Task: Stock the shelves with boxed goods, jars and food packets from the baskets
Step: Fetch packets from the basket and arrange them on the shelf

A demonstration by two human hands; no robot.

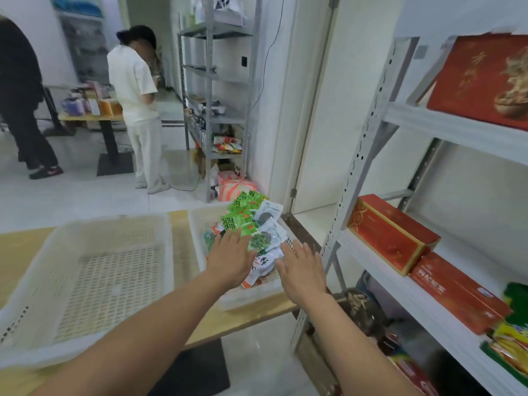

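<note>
Food packets lie heaped in the right basket, just beside the shelves. Left hand and right hand hover flat with fingers straight, gripping nothing. Blur hides whether they touch the pile. Packets are probably light, floppy and slick. Best pinched at the sealed edges, several at once.

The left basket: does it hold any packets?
No, the left basket shows only its bare floor; the packets lie in the right basket.

Open room above left basket. Right basket heaped with packets. Shelf post just beside, blocking rightward pass. Red boxes crowding middle shelf front.
</note>
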